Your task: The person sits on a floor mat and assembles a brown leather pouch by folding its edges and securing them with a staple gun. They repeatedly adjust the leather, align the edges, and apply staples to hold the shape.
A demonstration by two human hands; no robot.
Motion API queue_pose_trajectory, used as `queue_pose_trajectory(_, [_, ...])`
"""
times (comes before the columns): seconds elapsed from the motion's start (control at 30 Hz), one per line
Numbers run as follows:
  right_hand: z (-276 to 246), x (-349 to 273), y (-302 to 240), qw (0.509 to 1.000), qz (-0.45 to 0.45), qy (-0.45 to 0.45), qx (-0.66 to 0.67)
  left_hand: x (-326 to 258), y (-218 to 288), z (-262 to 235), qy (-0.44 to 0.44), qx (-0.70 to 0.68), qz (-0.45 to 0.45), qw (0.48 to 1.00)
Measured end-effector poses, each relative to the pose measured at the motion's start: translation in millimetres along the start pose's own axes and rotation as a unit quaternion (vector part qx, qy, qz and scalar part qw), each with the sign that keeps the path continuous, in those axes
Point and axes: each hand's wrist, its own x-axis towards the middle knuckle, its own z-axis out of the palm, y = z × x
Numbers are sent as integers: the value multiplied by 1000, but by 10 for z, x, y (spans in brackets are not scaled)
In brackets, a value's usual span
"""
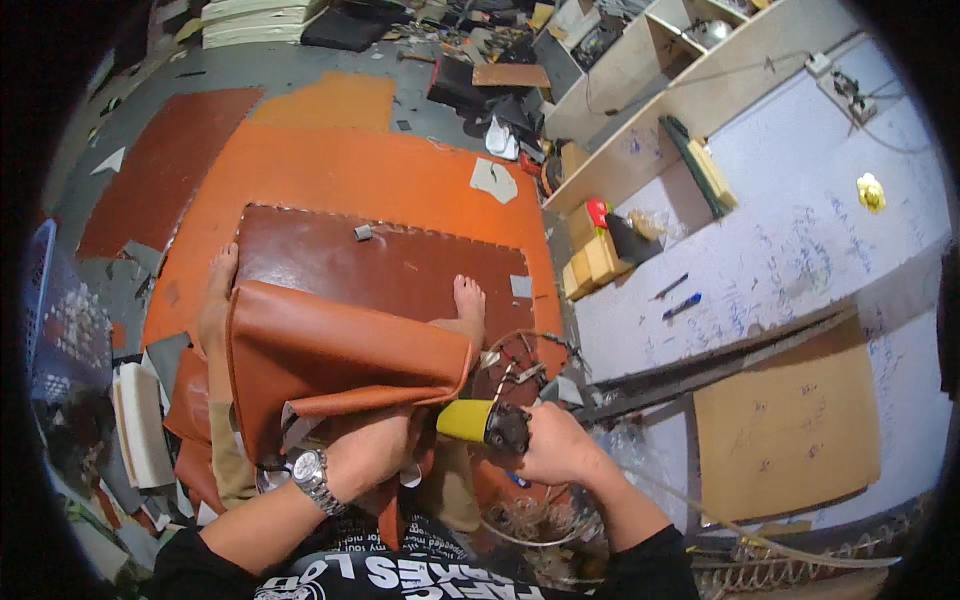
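Observation:
A brown leather cover (340,335), folded with a stitched edge, lies across my lap. My left hand (375,448), with a metal watch at the wrist, is closed on its turned-up near edge; the fingertips are hidden by the folds. In my right hand (553,448) is a yellow and black staple gun (465,420), gripped at its black end. The tool's yellow end points left and meets the leather close to my left hand. Whether its tip presses on the material cannot be seen.
Orange and brown sheets (345,175) cover the floor beyond my bare feet. At right stands a pale bench (740,260) with yellow blocks (595,265), a blue marker (682,306) and a cardboard piece (785,425). A clear coiled hose (780,575) runs lower right; a blue basket (65,320) stands left.

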Motion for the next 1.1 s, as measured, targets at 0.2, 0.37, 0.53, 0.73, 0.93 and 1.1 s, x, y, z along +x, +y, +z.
queue_pose_trajectory(0.2, [137,-10,145,999,-38,22,8,-148,65,-152,-37,-103,-79,991])
queue_pose_trajectory(0.37, [301,-38,185,995,-45,40,73,-538,209,-93,13,-77,40,996])
queue_pose_trajectory(0.53, [291,-62,107,989,-41,87,112,-489,266,157,107,32,11,994])
queue_pose_trajectory(0.73, [275,-96,-12,988,18,113,102,-515,249,14,71,-80,-12,994])
queue_pose_trajectory(0.93, [333,-60,-46,980,5,150,130,-507,213,46,103,-71,-19,992])
queue_pose_trajectory(1.1, [321,-105,-110,981,28,142,128,-436,143,52,65,-6,96,993])
